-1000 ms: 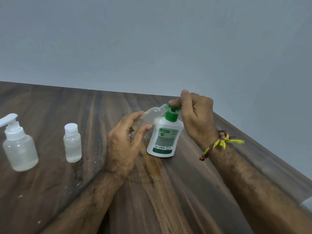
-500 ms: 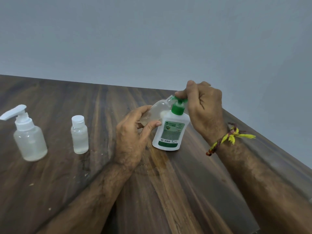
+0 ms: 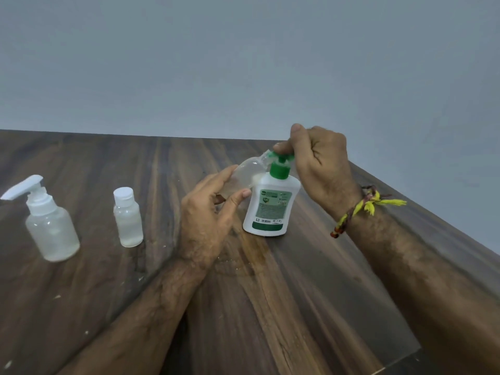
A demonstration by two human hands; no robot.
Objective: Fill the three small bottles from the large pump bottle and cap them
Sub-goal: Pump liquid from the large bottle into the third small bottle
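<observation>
The pump bottle (image 3: pixel 270 207), white with a green pump (image 3: pixel 280 169), stands on the table (image 3: pixel 297 307) right of the middle. The right hand (image 3: pixel 319 169) is over it, the fingers curled down on the pump head, and I judge it is pressing. The left hand (image 3: pixel 208 209) holds a clear bottle (image 3: pixel 243 177) tilted, pinched between thumb and fingers, with its open mouth at the green spout. It looks partly filled, but how much I cannot tell. So this bottle is in filling now and has no cap yet; I do not see its cap.

Well to the left stands a small capped bottle (image 3: pixel 127 217), with clear liquid inside, so it seems done. Further left stands a clear spray bottle (image 3: pixel 50 226) with its white pump top on, also with liquid, probably done too. What is left, as I judge: finish this third bottle and cap it.
</observation>
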